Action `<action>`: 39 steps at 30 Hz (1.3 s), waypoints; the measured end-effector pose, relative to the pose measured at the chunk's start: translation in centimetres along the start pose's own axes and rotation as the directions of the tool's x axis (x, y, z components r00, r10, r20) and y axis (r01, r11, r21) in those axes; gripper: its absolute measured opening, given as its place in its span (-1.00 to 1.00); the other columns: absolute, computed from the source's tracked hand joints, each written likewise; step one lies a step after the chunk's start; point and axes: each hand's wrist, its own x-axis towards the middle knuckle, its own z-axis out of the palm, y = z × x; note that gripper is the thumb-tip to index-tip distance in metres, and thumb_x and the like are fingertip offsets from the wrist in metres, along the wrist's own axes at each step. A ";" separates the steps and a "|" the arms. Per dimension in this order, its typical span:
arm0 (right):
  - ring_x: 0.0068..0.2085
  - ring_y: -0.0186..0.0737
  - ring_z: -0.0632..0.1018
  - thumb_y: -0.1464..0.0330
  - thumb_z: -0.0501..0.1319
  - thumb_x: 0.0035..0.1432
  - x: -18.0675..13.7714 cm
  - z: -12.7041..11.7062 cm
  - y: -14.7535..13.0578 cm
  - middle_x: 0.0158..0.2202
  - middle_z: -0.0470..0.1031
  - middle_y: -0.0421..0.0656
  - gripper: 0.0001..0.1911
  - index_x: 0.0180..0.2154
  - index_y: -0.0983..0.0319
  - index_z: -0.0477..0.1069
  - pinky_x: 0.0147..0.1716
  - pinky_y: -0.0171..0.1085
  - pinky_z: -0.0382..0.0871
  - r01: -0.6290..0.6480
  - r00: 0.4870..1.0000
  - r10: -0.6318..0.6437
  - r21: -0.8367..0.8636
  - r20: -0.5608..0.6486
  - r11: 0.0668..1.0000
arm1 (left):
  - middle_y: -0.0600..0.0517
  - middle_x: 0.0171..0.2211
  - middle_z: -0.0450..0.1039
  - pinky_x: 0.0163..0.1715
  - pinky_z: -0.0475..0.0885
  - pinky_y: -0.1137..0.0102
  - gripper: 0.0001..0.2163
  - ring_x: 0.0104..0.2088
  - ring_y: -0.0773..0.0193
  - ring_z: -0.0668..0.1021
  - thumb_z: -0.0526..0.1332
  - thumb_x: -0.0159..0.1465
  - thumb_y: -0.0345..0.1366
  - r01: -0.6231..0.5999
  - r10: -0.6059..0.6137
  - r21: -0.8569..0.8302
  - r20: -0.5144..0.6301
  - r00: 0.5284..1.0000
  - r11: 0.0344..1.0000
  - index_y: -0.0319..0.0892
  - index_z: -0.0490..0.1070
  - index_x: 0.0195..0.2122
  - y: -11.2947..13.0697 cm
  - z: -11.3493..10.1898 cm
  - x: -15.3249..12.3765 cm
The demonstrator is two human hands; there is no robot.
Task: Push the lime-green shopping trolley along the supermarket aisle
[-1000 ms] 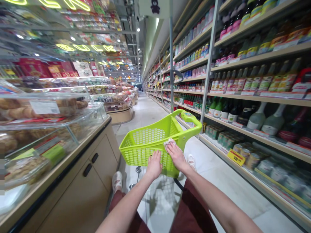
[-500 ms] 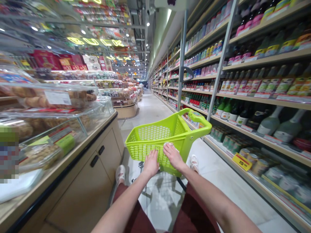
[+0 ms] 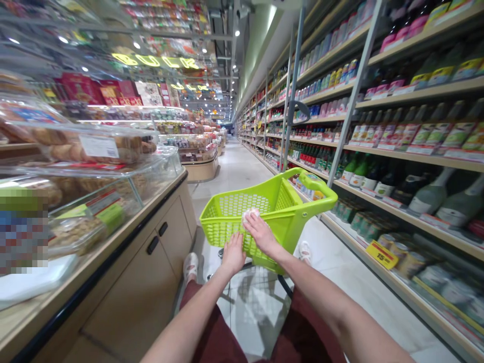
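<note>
"What has changed?"

"The left hand has slid a little away from the handle, and the right hand has moved the same way along the near rim, so the white wad now meets a stretch of it closer to the left hand."

"And the grip?"

"The left fingers lie on the green basket; whether they hook its holes, one cannot tell. The right hand clasps the wad against the rim, the basket extending to both sides of that grip."

"Any writing?"

"Far left of the grip, a white label is too blurred. Above left, a neon sign reads BULK. To the right, a yellow price tag shows 15; the bottles give no legible brand."
</note>
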 end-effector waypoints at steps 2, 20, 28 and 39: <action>0.18 -0.18 0.08 0.51 -0.04 0.16 -1.0 1.3 0.2 0.11 0.19 -0.04 -0.60 0.05 0.24 0.20 0.07 -0.05 0.12 0.013 0.997 -0.013 -0.006 0.078 1.000 | -0.07 0.22 -0.13 0.13 -0.03 0.24 -0.42 0.20 0.18 -0.03 0.03 0.06 -0.40 0.009 -0.009 -0.003 0.001 1.000 1.000 -0.29 -0.03 0.16 -0.5 -0.2 -0.1; 0.13 -0.16 0.19 0.44 0.02 0.15 0.3 3.4 -2.3 0.06 0.27 -0.02 -0.66 -0.01 0.25 0.27 0.07 -0.10 0.13 0.036 0.967 -0.048 0.053 0.251 0.998 | -0.09 0.21 -0.10 0.13 -0.04 0.26 -0.42 0.20 0.18 -0.01 0.03 0.06 -0.40 0.063 -0.062 0.004 -0.033 0.998 0.998 -0.31 -0.02 0.15 -3.5 0.2 -0.3; 0.02 -0.22 0.35 0.57 -0.01 -0.04 -0.6 1.5 -5.3 -0.04 0.38 -0.07 -0.57 -0.11 0.24 0.37 0.03 -0.19 0.19 -0.169 0.982 0.108 0.455 0.157 0.874 | -0.06 0.15 0.08 0.11 0.02 0.40 -0.37 0.15 0.30 0.13 0.04 -0.08 -0.59 0.060 -0.077 -0.325 -0.039 0.996 0.944 -0.24 0.10 0.09 -3.5 0.1 0.0; -0.22 -0.10 0.51 0.38 -0.03 0.02 0.5 -5.9 -5.3 -0.26 0.51 -0.05 -0.66 -0.23 0.27 0.43 -0.18 -0.12 0.39 -0.496 0.776 0.628 0.673 0.060 0.548 | 0.10 -0.57 0.43 -0.49 0.32 0.45 -0.88 -0.51 0.30 0.45 0.15 -0.03 -0.29 0.019 -0.204 -0.949 -0.048 0.978 0.314 -0.21 0.37 -0.49 0.3 -2.4 -1.0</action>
